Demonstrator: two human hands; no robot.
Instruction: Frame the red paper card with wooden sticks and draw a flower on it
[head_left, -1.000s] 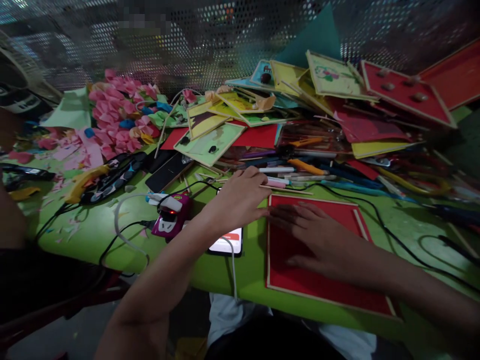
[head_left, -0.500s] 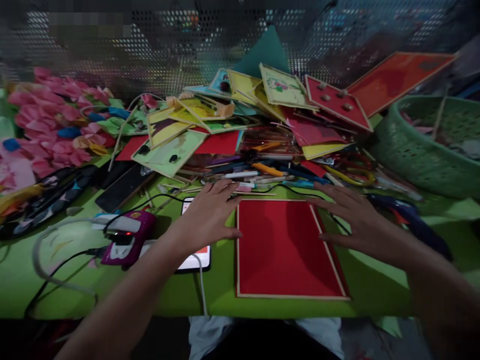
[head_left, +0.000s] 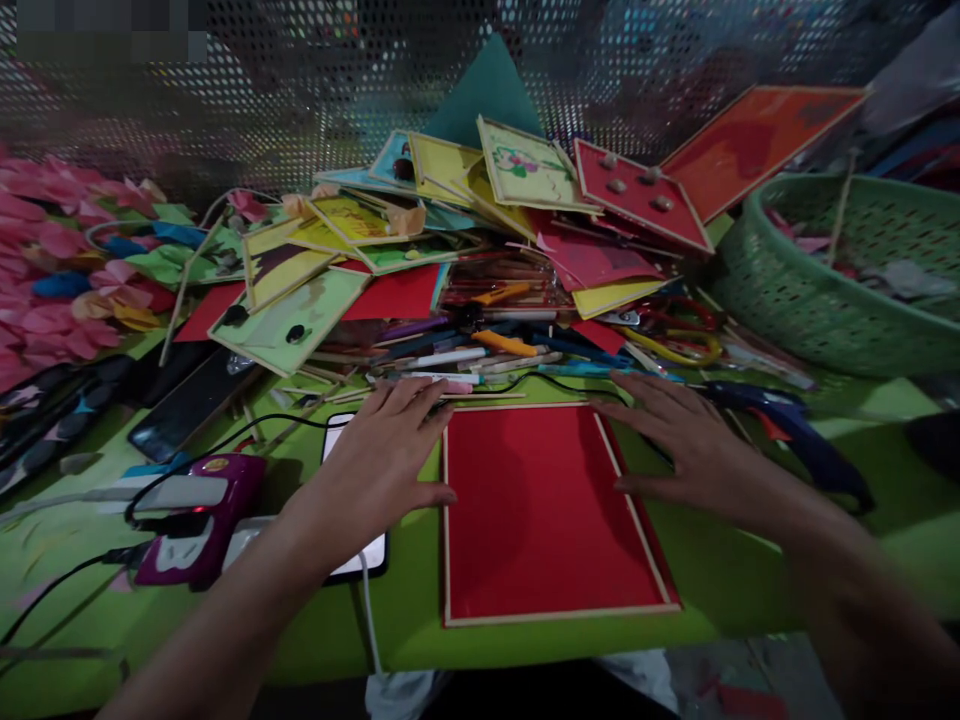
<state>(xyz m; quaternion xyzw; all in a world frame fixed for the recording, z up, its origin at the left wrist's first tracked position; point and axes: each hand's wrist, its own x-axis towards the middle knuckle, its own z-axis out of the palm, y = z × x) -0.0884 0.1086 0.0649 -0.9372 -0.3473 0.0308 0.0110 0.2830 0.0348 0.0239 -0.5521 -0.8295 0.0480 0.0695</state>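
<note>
A red card [head_left: 540, 520] edged with thin pale wooden sticks lies flat on the green table surface in front of me. My left hand [head_left: 375, 470] rests at its left edge, fingers spread, the thumb touching the stick border. At the right edge is my right hand [head_left: 675, 440], also with fingers apart and the thumb at the border. Neither hand grips anything. Partly beneath my left hand and forearm lies a lit phone [head_left: 367, 560] with a white cable.
A purple power adapter [head_left: 217, 510] with plugs and cables sits left. Behind are pens, sticks and a pile of framed cards [head_left: 525, 180]. A blue glue gun [head_left: 802, 440] and a green basket [head_left: 825, 310] stand right; pink paper flowers [head_left: 75, 250] lie far left.
The view has shifted, so everything appears a little further left and the card slightly lower. Both hands keep their places at the card's sides.
</note>
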